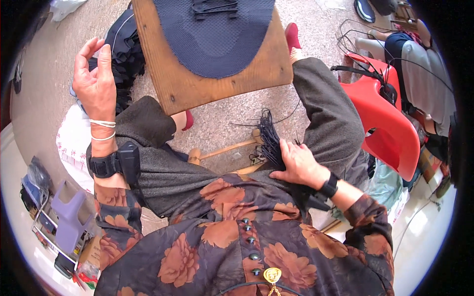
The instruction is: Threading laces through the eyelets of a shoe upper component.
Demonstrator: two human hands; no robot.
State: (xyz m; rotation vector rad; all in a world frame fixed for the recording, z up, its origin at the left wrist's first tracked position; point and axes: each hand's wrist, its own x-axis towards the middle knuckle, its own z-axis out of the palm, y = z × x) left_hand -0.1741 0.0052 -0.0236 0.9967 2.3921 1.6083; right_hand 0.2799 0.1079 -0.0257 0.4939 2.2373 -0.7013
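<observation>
My left hand (pixel 95 81) is raised at the left, fingers apart and slightly curled, holding nothing that I can make out. My right hand (pixel 298 165) rests on my right thigh and grips a bundle of dark cords (pixel 270 138) that fans upward from my fist. In front of my knees stands a wooden board (pixel 168 74) with a piece of dark blue mesh fabric (pixel 215 34) lying on it; black lacing (pixel 215 7) sits at the fabric's top. Both wrists carry black bands.
A red plastic chair (pixel 390 123) stands at the right, with another person (pixel 419 54) seated beyond it and thin black cords trailing there. A purple plastic object (pixel 69 219) and a wire rack are at the lower left. A white bag (pixel 74 143) lies by my left leg.
</observation>
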